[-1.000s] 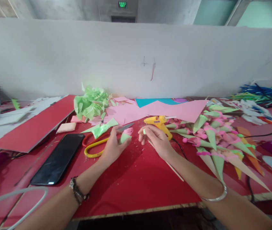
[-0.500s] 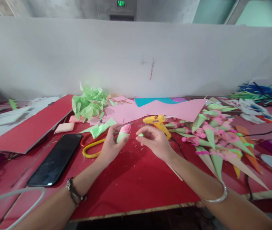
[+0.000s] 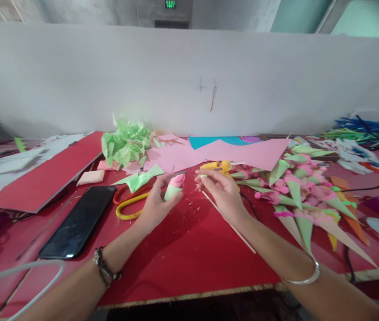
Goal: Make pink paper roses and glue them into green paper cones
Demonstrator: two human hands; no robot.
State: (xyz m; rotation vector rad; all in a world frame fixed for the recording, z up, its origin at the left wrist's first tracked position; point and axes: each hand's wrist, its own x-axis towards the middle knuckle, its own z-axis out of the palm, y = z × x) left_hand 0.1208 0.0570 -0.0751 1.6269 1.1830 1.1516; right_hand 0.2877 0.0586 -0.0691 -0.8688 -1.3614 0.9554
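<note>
Two things show only partly: left fingers (image 3: 173, 202) pinch a pink-topped cone (image 3: 175, 187), right fingers (image 3: 215, 177) a green piece (image 3: 203, 176).

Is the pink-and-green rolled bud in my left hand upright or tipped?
Tipped: the pink-and-green bud leans, pink top rightward.

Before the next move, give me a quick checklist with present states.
1. Left hand holds the pink-and-green roll: ok.
2. Right hand has the small green piece at its fingertips: ok.
3. Hands apart, not touching: ok.
4. Glue gun fully visible: not ok, the right hand covers part.
5. Glue gun hot: cannot tell.
6. Left hand free of the scissors: cannot tell, it overlaps them in this view.
</note>
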